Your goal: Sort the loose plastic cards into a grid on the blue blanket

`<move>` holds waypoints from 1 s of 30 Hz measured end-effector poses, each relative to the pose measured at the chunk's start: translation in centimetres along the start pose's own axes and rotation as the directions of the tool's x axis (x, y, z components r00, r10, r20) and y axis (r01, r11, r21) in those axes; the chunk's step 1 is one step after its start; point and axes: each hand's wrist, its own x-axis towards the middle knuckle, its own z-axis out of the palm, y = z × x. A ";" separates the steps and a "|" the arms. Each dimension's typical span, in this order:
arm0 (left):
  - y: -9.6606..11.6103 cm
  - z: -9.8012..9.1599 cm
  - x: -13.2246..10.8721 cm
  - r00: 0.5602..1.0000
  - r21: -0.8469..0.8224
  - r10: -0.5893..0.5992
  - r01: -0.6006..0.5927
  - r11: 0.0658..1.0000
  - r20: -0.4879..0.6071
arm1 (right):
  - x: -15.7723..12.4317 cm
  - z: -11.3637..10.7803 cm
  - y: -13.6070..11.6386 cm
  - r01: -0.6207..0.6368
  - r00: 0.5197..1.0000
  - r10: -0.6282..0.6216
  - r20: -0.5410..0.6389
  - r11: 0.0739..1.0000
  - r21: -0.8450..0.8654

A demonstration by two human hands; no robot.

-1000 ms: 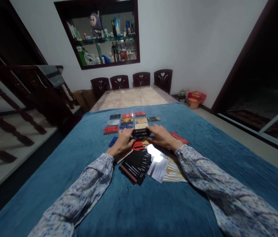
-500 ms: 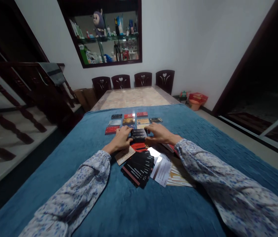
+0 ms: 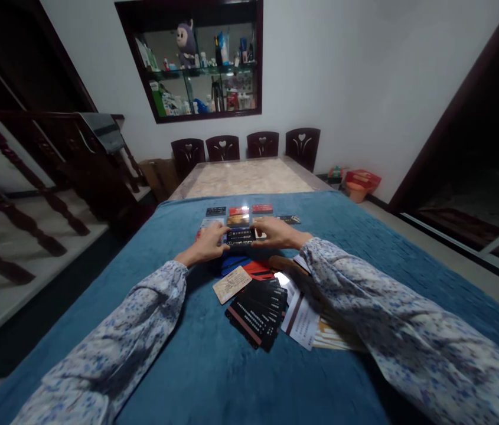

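Note:
Both of my hands pinch one black card [image 3: 240, 236] by its short ends, my left hand [image 3: 207, 244] on its left end and my right hand [image 3: 276, 232] on its right. The card hovers over a grid of laid-out cards [image 3: 239, 214] on the blue blanket [image 3: 152, 283]. Closer to me lies a loose heap: a fan of black cards [image 3: 258, 310], a tan card [image 3: 231, 284], red and blue cards [image 3: 249, 265] and white cards [image 3: 301, 311].
Beyond the blanket the bare marble tabletop [image 3: 243, 177] runs to a row of dark chairs [image 3: 244, 146]. A wall niche with shelves [image 3: 200, 59] holds bottles and a plush toy. A wooden stair railing [image 3: 32, 177] stands left, a red basket [image 3: 362, 180] far right.
Both hands have carried the black card farther away from me, from above the heap to over the near row of the grid. The view has shifted a little.

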 end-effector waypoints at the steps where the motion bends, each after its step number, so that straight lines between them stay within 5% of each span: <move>1: -0.3 -0.2 0.1 1.000 0.007 -0.017 0.017 1.000 0.012 | 0.4 -0.1 -0.2 -0.007 1.000 0.008 0.013 1.000 -0.004; 30: -7.8 -3.4 4.5 0.987 0.137 -0.147 0.137 0.981 0.069 | 11.3 0.8 1.2 0.005 0.995 -0.003 0.101 1.000 -0.012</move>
